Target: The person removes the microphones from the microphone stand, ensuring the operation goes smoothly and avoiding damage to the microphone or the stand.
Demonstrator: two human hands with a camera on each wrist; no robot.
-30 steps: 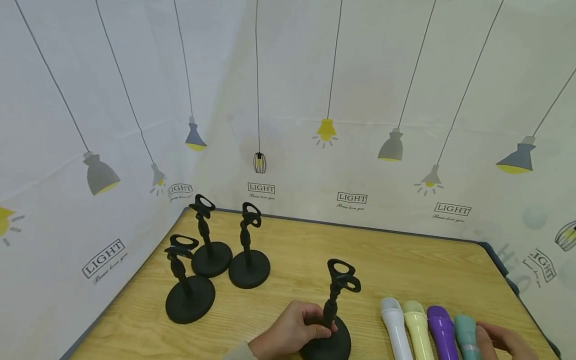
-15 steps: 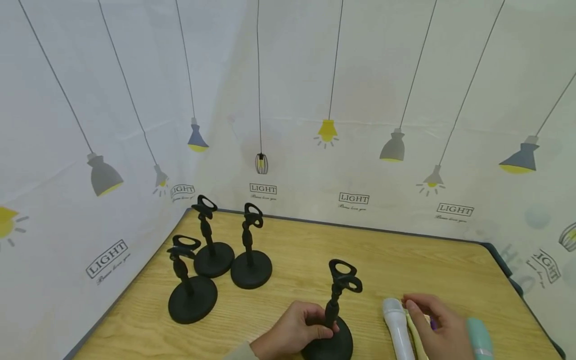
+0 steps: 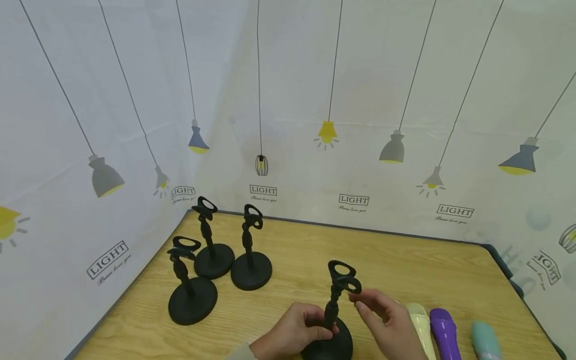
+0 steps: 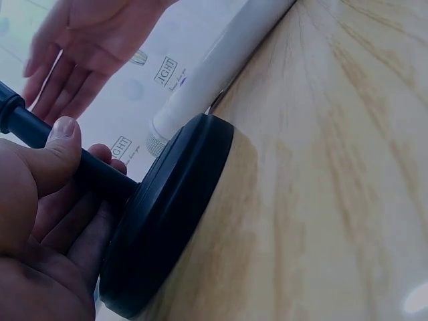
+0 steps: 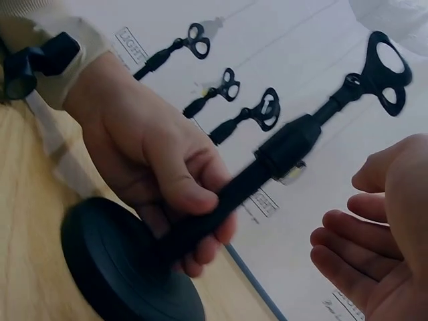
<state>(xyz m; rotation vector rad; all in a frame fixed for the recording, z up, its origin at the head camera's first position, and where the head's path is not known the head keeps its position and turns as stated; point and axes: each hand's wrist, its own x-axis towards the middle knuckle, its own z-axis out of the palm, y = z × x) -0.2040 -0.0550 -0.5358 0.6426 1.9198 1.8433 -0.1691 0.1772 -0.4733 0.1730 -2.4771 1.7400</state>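
Note:
My left hand (image 3: 290, 331) grips the lower pole of a black desktop microphone stand (image 3: 344, 283), thumb and fingers curled round it just above the round base. Upright on the table, this stand has a clip at its top. Beside it, to the right, my right hand (image 3: 391, 325) has loosely bent fingers and holds nothing, as the right wrist view also shows. A white microphone (image 4: 221, 63) lies near the base; in the head view my right hand hides nearly all of it. Further right lie a yellow microphone (image 3: 419, 320), a purple microphone (image 3: 444, 330) and a teal microphone (image 3: 486, 337).
Several more objects stand on the wooden table (image 3: 288, 250): at the back left, a front stand (image 3: 192, 300), a rear stand (image 3: 213, 260) and a third stand (image 3: 251, 270). A lamp-printed curtain (image 3: 297, 90) encloses the table's back and sides.
My right hand has moved left from the teal microphone, across the row, to beside the stand. The teal microphone now lies further from the purple one. My left hand keeps its grip.

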